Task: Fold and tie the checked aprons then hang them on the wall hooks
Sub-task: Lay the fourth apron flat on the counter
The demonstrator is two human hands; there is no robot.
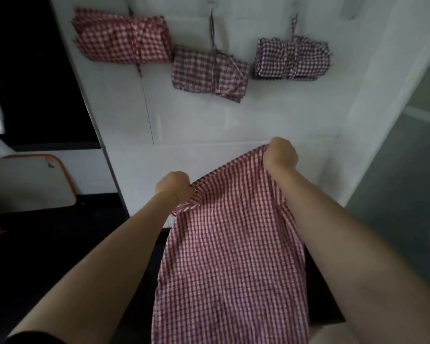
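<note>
Red checked apron (pixel 231 256) hangs unfolded; left hand (pixel 174 186) and right hand (pixel 281 155) fingers clamp its far corners. Next: folding.

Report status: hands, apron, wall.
Left hand and right hand grip the unfolded apron by its top edge. Three tied bundles hang on the wall. Nothing obstructing.

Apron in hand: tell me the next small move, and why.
Probably bring the left hand across to the right hand, folding the apron in half. Both hands grip its top corners and it hangs unfolded, while three tied bundles already hang on the wall.
</note>
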